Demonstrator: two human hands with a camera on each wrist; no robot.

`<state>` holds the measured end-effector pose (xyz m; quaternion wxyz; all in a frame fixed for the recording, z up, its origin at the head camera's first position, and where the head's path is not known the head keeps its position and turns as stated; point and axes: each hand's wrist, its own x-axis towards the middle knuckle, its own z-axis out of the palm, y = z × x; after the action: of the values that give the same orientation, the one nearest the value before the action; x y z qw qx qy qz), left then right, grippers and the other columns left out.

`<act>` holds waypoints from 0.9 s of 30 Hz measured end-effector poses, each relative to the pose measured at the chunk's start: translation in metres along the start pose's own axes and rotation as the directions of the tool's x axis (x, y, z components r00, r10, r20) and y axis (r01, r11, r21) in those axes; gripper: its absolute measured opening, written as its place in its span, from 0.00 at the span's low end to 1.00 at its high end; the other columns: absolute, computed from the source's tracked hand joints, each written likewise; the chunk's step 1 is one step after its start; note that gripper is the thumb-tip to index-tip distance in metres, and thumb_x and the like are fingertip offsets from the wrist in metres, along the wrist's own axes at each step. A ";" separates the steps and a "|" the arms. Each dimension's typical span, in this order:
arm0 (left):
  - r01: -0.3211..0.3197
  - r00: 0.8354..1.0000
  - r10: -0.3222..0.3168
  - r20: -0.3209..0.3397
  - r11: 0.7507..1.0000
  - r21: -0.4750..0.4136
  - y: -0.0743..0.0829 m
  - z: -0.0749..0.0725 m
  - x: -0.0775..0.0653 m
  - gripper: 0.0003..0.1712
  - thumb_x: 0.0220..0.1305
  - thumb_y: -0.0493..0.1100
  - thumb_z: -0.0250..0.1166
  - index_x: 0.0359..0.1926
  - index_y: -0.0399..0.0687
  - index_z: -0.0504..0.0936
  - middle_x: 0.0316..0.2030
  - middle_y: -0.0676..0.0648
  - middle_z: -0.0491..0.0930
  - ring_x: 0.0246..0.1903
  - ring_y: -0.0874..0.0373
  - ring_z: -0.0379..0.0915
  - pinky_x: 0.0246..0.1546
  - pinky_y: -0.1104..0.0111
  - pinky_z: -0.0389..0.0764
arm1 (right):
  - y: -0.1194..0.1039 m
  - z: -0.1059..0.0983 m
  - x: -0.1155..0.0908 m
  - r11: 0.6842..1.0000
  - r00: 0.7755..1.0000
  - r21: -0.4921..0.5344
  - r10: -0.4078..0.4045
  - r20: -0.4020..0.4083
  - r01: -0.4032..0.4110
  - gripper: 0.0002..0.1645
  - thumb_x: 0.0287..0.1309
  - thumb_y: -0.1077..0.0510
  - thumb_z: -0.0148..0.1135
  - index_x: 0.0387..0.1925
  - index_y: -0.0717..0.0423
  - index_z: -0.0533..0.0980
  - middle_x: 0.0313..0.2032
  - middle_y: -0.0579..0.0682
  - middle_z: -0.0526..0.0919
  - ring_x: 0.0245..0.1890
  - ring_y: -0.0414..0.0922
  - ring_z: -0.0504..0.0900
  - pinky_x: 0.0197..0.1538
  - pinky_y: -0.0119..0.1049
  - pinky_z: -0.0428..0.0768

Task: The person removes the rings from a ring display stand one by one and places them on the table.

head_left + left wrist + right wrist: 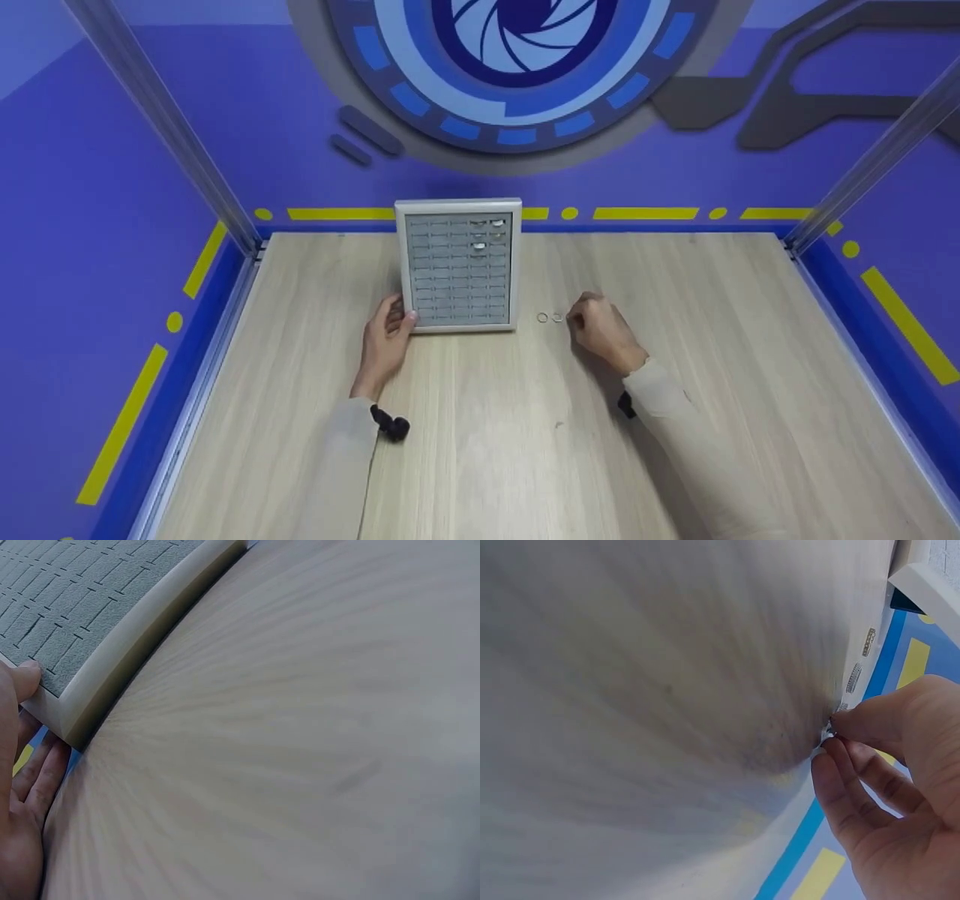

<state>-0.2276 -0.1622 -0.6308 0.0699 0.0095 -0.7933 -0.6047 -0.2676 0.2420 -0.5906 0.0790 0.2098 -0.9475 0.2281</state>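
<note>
A ring display board (pixel 459 285) with a pale frame and grey slotted foam leans upright, several rings in its upper right slots. My left hand (pixel 385 341) grips its lower left corner, the thumb (pixel 28 679) on the frame's front and the fingers behind. To the right of the board, my right hand (pixel 604 330) pinches a small silver ring (pixel 830 729) at the table surface. Beside those fingertips lie more rings, a plain one (pixel 542 318) and another (pixel 557 318). In the right wrist view, a patterned ring (pixel 868 642) stands out in the row; the pinched one is mostly hidden.
The light wood table (pixel 480 435) is bounded by blue panels (pixel 150 150) at the back and sides. Metal posts (pixel 180 127) rise at the back corners. A wrist camera (pixel 391 424) sits on the left sleeve.
</note>
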 end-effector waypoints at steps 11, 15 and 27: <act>0.015 1.000 -0.015 0.001 1.000 0.011 0.000 0.001 0.001 0.28 0.82 0.51 0.61 0.76 0.53 0.70 0.68 0.46 0.77 0.65 0.50 0.77 0.71 0.56 0.78 | 0.000 -0.004 0.001 1.000 1.000 0.009 0.007 -0.001 -0.007 0.08 0.58 0.74 0.65 0.35 0.67 0.88 0.35 0.59 0.85 0.36 0.55 0.87 0.41 0.47 0.90; 0.005 1.000 -0.005 0.000 1.000 0.008 -0.001 0.001 0.001 0.28 0.81 0.50 0.61 0.76 0.53 0.70 0.68 0.46 0.78 0.65 0.50 0.78 0.71 0.55 0.78 | -0.001 -0.008 0.003 1.000 1.000 0.025 0.003 -0.023 -0.002 0.07 0.56 0.74 0.65 0.34 0.68 0.87 0.34 0.59 0.85 0.36 0.55 0.86 0.40 0.47 0.90; -0.017 1.000 0.017 -0.003 1.000 -0.008 -0.001 0.000 0.000 0.28 0.81 0.49 0.63 0.75 0.51 0.71 0.66 0.44 0.79 0.64 0.48 0.78 0.70 0.54 0.79 | -0.022 -0.023 0.018 0.994 0.993 0.088 -0.056 -0.104 0.065 0.09 0.58 0.73 0.66 0.39 0.68 0.87 0.39 0.61 0.87 0.38 0.56 0.89 0.42 0.49 0.91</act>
<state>-0.2279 -0.1620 -0.6319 0.0763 0.0036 -0.7910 -0.6070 -0.2731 0.2283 -0.5576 0.1240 0.2301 -0.9241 0.2788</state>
